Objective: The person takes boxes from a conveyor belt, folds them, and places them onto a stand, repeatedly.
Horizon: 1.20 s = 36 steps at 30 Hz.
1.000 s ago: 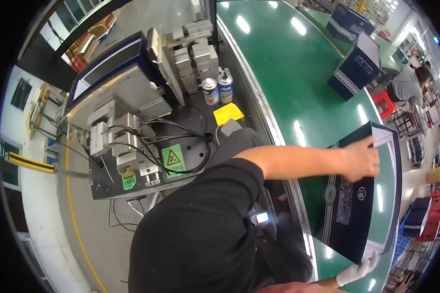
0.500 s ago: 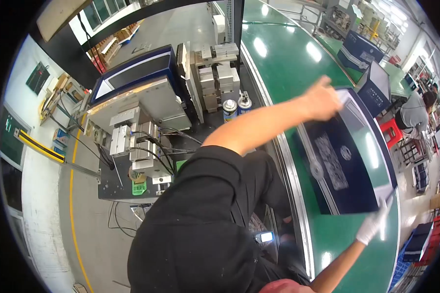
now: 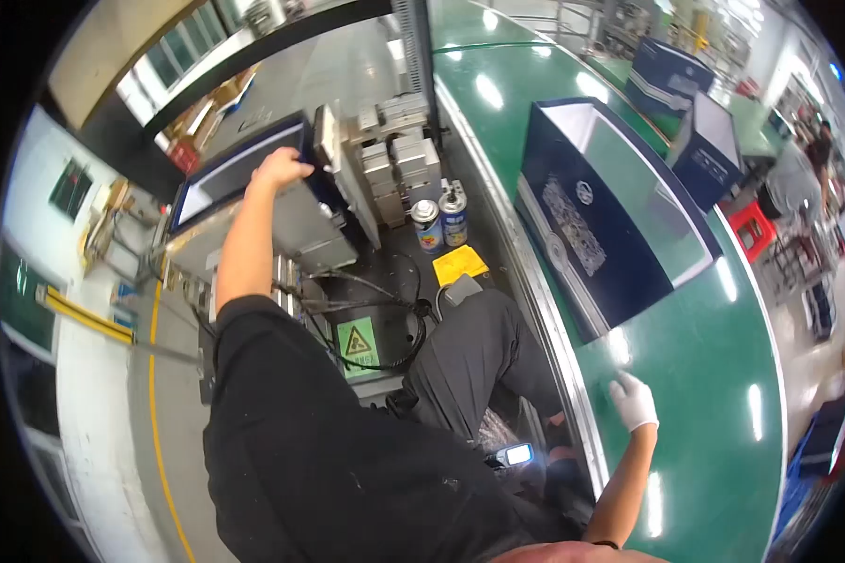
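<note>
My bare left hand (image 3: 282, 167) is at the near rim of an open dark blue box (image 3: 218, 178) in the metal fixture, its fingers bent over the rim. My right hand (image 3: 634, 402), in a white glove, hovers above the green belt (image 3: 704, 375) with loosely extended fingers and nothing in it. Beyond it, another open dark blue box (image 3: 601, 216) with silver print and a pale stripe lies tilted on the belt, touched by neither hand.
Two spray cans (image 3: 426, 225) stand beside metal blocks (image 3: 399, 164). A yellow cloth (image 3: 458, 266), cables and a green warning label (image 3: 358, 345) are on the dark bench. More blue boxes (image 3: 709, 150) sit further along. Another person (image 3: 793, 183) is near a red stool (image 3: 751, 232).
My left hand has gone from the belt box to the box in the fixture. My right hand has let go of the belt box and drawn back. The belt box now sits further up and left.
</note>
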Each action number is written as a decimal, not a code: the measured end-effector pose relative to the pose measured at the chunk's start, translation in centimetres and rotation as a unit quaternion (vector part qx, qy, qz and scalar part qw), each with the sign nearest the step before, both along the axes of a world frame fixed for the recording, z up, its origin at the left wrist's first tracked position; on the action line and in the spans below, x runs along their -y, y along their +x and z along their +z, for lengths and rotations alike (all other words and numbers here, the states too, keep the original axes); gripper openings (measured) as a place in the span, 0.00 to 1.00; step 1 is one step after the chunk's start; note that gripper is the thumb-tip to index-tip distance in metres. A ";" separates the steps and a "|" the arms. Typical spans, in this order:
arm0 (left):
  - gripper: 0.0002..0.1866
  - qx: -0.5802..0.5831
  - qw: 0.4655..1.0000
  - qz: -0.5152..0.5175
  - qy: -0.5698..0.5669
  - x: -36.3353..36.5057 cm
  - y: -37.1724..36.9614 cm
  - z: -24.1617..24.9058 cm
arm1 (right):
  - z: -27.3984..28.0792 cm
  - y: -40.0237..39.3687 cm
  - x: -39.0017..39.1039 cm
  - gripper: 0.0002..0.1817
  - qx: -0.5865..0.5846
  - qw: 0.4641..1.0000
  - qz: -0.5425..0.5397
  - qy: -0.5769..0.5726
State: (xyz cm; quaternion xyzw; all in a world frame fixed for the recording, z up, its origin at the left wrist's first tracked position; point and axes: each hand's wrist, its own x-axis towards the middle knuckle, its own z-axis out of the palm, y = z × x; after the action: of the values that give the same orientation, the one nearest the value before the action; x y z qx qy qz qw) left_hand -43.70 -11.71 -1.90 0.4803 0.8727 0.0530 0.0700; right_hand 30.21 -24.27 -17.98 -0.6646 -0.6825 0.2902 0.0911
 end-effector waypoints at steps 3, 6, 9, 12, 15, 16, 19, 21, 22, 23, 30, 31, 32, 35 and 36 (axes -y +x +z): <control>0.20 -0.060 0.996 0.055 0.027 -2.0 0.5 -0.8 | 0.3 0.1 0.1 0.23 -0.041 0.997 -0.069 0.020; 0.18 -0.086 0.989 0.094 0.081 -0.6 2.1 -0.1 | 0.8 0.8 0.6 0.22 -0.071 0.991 -0.102 0.053; 0.18 -0.124 0.975 0.128 0.135 0.2 3.9 1.2 | 1.8 0.5 1.3 0.22 -0.085 0.989 -0.105 0.061; 0.19 -0.169 0.965 0.122 0.162 0.6 5.3 3.8 | 2.0 1.4 1.5 0.22 -0.093 0.985 -0.119 0.078; 0.20 -0.201 0.927 0.124 0.292 0.8 3.6 6.6 | 2.4 1.7 1.1 0.22 -0.098 0.983 -0.124 0.097; 0.21 -0.222 0.915 0.120 0.316 0.7 3.4 8.3 | 2.7 1.6 1.1 0.22 -0.104 0.982 -0.124 0.102; 0.21 -0.326 0.868 0.093 0.364 0.7 2.8 14.1 | 3.4 1.5 1.3 0.21 -0.119 0.977 -0.126 0.121; 0.21 -0.350 0.859 0.098 0.361 0.8 2.7 19.8 | 3.0 1.7 1.5 0.21 -0.119 0.977 -0.128 0.122; 0.23 -0.371 0.831 0.089 0.406 1.3 3.6 22.1 | 2.8 1.7 1.3 0.21 -0.119 0.977 -0.125 0.126; 0.23 -0.367 0.832 0.075 0.409 2.1 5.1 24.8 | 2.6 1.5 1.1 0.21 -0.121 0.976 -0.122 0.132; 0.22 -0.299 0.826 -0.021 0.478 4.8 16.2 31.4 | 3.8 -2.2 1.1 0.22 -0.106 0.984 0.004 0.144; 0.21 -0.284 0.821 -0.077 0.490 5.3 17.7 32.2 | 3.7 -3.0 1.0 0.23 -0.119 0.983 0.036 0.135; 0.20 -0.268 0.809 -0.134 0.505 6.0 19.3 33.2 | 3.9 -3.9 1.0 0.25 -0.121 0.983 0.075 0.119; 0.17 -0.217 0.755 -0.281 0.551 7.6 23.7 36.3 | 4.8 -6.6 2.3 0.31 -0.181 0.974 0.123 0.062; 0.16 -0.195 0.732 -0.310 0.574 8.3 25.0 37.5 | 5.2 -7.7 2.7 0.33 -0.196 0.971 0.122 0.067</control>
State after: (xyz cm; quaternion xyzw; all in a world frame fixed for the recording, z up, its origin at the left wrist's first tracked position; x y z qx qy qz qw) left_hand -18.70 -20.04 35.58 0.6729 0.4733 0.4245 -0.3782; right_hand 22.48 -26.98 -12.75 -0.4986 -0.7455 0.3771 0.2311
